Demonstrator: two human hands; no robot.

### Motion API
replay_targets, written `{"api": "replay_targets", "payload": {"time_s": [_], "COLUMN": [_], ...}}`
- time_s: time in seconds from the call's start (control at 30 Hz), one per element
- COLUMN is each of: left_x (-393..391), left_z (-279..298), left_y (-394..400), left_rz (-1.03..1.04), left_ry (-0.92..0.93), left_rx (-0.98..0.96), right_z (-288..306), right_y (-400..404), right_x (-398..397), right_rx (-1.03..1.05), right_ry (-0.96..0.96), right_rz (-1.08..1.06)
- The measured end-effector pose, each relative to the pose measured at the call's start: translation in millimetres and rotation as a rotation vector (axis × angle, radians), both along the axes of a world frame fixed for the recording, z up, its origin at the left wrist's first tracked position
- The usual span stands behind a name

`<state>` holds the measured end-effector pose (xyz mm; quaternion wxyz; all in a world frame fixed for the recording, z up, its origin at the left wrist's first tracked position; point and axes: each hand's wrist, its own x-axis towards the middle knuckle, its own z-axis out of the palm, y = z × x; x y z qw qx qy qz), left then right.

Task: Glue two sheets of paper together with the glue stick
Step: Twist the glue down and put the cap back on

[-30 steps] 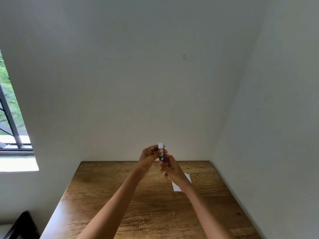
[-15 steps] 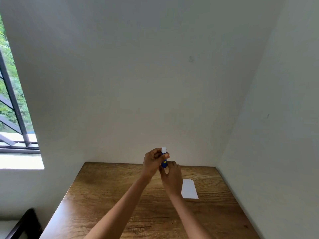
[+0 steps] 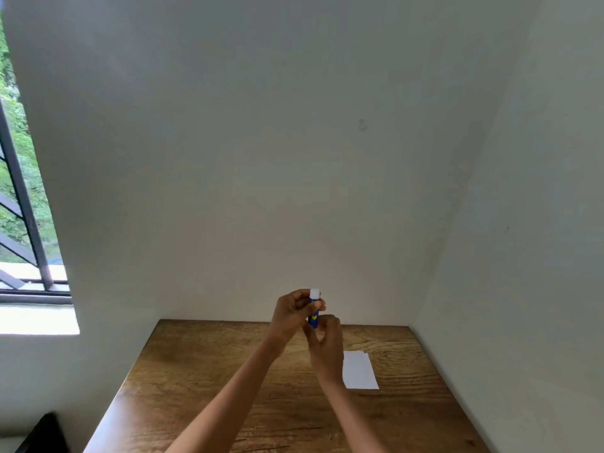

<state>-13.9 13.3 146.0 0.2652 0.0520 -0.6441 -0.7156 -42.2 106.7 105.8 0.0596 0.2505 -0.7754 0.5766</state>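
A blue glue stick (image 3: 313,313) with a white top and a yellow mark stands upright in the air above the far part of the wooden table (image 3: 209,380). My left hand (image 3: 291,317) grips its upper part near the white top. My right hand (image 3: 325,346) holds its lower end from below, fingers curled around the base. White paper (image 3: 359,371) lies flat on the table just to the right of my right hand; its top edge shows a second sheet edge beneath.
White walls close the table in at the back and on the right. A barred window (image 3: 23,204) is on the left wall. A dark chair edge (image 3: 45,433) shows at the lower left.
The view has shifted, so the paper, half hidden behind my right wrist a second ago, now lies in full sight. Both hands keep their hold on the glue stick.
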Motion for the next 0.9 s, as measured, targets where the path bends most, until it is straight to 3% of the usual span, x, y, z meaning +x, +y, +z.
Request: {"api": "replay_targets", "payload": {"time_s": [0.1,0.17,0.23,0.33,0.4,0.47,0.63,0.7,0.77,0.83,0.9], "left_x": [11,19,21,21,22,26,42,47,52,57,60], "left_z": [3,7,8,8,9,9,18,20,20,17,13], "left_y": [-19,-28,-29,-25,-25,-33,-64,-69,-65,-53,-37], "left_rz": [-0.115,-0.18,-0.142,0.013,0.02,-0.052,-0.423,-0.497,-0.41,-0.266,-0.19], "left_ry": [-0.001,-0.016,0.007,0.07,0.053,0.039,-0.036,-0.094,-0.031,0.05,0.065], "left_rx": [-0.012,-0.03,0.001,0.064,0.034,-0.008,-0.004,-0.031,-0.018,0.047,0.055], "right_z": [11,19,19,15,14,15,45,53,49,33,22], "right_y": [10,14,10,-12,-23,-26,-9,-4,-12,-30,-42], "right_x": [-12,-16,-17,4,22,30,41,47,51,57,73], "right_rx": [0.055,0.137,0.237,0.32,0.284,0.248,0.128,0.176,0.271,0.491,0.545], "right_ry": [-0.183,-0.284,-0.138,0.307,0.314,0.245,-0.285,-0.359,-0.184,0.175,0.254], "right_rz": [0.437,0.587,0.448,-0.046,-0.204,-0.199,0.49,0.596,0.433,-0.024,-0.379]}}
